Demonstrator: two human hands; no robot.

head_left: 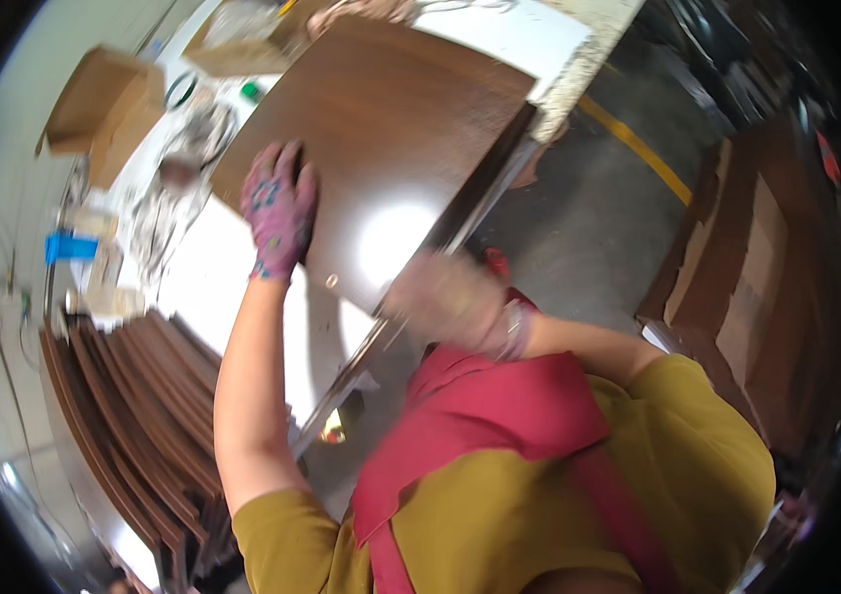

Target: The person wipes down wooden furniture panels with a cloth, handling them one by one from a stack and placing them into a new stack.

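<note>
A large brown wood-look panel [391, 119] lies flat on a white-topped table [207, 267], with light glaring off its near part. My left hand [282, 208], in a pinkish-purple patterned glove, rests on the panel's left edge, fingers stretched out. At the panel's near right edge is my right hand [450, 297], also gloved and smeared by motion. Its fingers cannot be made out, nor whether it touches the edge. A small pale ring-shaped spot [331, 281] shows near the panel's close corner.
Curved brown panels [143, 396] stand stacked at the left. Crumpled rags [158, 228], a green cap [251, 91], an open cardboard box [108, 109] and a blue container [71, 247] line the table's far left. More brown pieces [717, 257] stand at the right, beyond a yellow floor line [638, 148].
</note>
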